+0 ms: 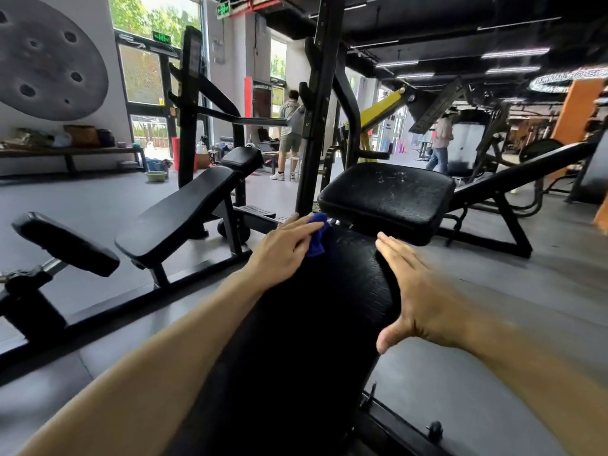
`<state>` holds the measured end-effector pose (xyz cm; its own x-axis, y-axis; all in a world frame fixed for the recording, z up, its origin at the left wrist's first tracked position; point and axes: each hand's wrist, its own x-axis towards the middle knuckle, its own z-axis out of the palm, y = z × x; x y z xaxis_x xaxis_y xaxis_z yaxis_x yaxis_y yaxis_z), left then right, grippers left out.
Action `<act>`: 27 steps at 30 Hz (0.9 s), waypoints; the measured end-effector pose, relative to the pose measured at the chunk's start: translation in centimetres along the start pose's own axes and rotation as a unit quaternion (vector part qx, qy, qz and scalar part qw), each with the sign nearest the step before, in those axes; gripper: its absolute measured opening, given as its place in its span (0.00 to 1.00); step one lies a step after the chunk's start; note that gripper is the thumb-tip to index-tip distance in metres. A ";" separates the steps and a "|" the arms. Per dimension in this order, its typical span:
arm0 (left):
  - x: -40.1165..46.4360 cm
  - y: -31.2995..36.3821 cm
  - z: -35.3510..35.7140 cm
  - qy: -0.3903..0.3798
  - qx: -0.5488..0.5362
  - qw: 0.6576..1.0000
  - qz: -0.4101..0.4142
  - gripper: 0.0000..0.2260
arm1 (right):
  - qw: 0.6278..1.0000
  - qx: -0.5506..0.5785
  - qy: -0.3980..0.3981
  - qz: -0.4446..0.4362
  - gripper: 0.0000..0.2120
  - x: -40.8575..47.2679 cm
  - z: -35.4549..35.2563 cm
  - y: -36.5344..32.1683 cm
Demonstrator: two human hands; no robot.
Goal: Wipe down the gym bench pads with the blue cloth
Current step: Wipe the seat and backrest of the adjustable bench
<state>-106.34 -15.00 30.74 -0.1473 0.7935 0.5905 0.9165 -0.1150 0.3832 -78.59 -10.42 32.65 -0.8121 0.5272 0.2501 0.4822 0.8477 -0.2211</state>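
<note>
A long black back pad (306,317) of the bench runs away from me down the middle. Beyond its far end sits the black seat pad (388,195), scuffed with pale marks. My left hand (283,251) lies on the far left part of the back pad with straight fingers pressing the bunched blue cloth (319,236) onto it. My right hand (424,297) is flat with straight fingers along the pad's right edge, thumb spread, holding nothing.
A black rack upright (317,103) rises just behind the cloth. Another incline bench (179,212) stands to the left, a further pad (65,243) nearer left. Two people (289,133) stand in the background. Grey floor (526,291) lies on both sides.
</note>
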 end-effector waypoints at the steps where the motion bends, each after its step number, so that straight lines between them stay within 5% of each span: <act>1: -0.1 0.9 0.1 0.005 -0.010 1.000 0.000 0.19 | 1.000 0.006 -0.002 0.005 0.80 0.0 0.0 -0.1; 8: -5.3 8.9 2.8 -0.030 -0.002 0.985 0.168 0.19 | 0.998 0.040 0.027 0.048 0.79 -0.8 0.1 -0.1; 14: 0.4 5.4 1.6 0.011 0.045 0.999 -0.014 0.20 | 0.992 0.081 0.068 0.068 0.72 -1.8 0.5 -0.4; 23: -7.3 9.9 2.1 -0.052 0.008 0.989 0.140 0.20 | 0.999 0.007 0.012 0.052 0.69 -2.9 -0.3 1.0; 27: -6.1 8.9 1.5 -0.045 0.024 0.993 0.111 0.21 | 0.996 0.048 0.048 0.057 0.67 -3.3 -0.8 1.7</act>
<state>-96.73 -19.96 29.46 0.0922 0.8025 0.5895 0.9397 -0.2658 0.2150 -74.83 -10.65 32.17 -0.7169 0.6268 0.3053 0.5321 0.7748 -0.3413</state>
